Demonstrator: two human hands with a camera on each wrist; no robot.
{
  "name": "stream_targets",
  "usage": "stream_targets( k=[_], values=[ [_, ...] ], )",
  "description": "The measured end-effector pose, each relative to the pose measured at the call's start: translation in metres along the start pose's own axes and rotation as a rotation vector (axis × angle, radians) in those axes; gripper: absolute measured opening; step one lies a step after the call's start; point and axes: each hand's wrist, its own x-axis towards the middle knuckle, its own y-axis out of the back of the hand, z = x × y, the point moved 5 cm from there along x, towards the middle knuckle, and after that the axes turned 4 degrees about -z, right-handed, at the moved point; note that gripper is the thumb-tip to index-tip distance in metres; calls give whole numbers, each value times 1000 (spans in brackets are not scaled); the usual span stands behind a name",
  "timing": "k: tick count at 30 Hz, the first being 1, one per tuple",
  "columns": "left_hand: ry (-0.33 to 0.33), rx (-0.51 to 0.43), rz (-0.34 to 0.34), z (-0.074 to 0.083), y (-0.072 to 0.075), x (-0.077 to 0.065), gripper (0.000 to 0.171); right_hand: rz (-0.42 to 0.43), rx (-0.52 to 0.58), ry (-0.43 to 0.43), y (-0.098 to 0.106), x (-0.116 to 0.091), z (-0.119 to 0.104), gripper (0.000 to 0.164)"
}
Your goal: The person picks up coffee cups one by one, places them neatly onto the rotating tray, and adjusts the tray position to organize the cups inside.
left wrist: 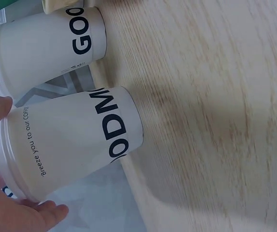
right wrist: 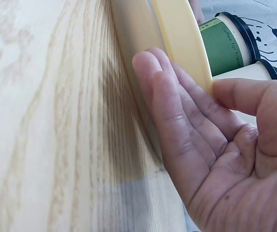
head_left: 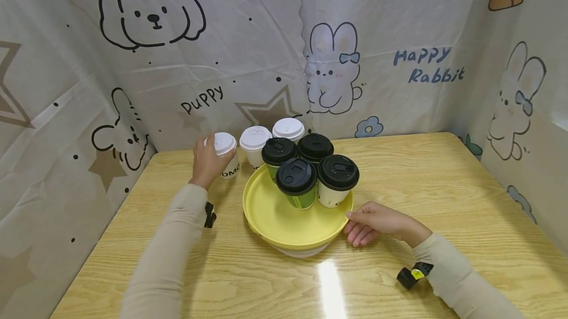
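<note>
At the back left, my left hand point(head_left: 209, 161) grips a white paper cup point(left wrist: 75, 145) near its white lid, thumb on one side and fingers on the other. The cup stands upright at the table's back edge. My right hand point(head_left: 377, 223) holds the rim of a round yellow tray point(head_left: 275, 218); the thumb is at the rim and the fingers extend along its underside. The tray sits raised on a pale base point(head_left: 303, 251). On it stand black-lidded cups: a green cup point(head_left: 302, 200), a cream cup point(head_left: 330, 196) and two behind, partly hidden.
Two more white-lidded cups stand behind the tray: a left one point(head_left: 254, 149) and a right one point(head_left: 288, 127). The wooden table point(head_left: 421, 171) meets a printed cloth backdrop point(head_left: 266, 53) at the back and sides.
</note>
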Motion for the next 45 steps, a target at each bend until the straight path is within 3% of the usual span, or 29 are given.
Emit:
stream_targets(
  k=[15,25,30,36,45],
  values=[
    [-31,-43,39,1,1,-1,79,17,-5,-15,0,1,1,46],
    [-76,-78,49,5,18,-10,81,32,-6,-22,0,2,1,46],
    [-153,-83,32,15,31,-30,79,20,-3,-10,2,0,3,47],
    [-272,-77,21,28,49,-69,78,13,-3,0,2,1,3,47],
    [-314,-33,-36,62,67,-116,78,8,14,-2,1,2,3,47]
  ],
)
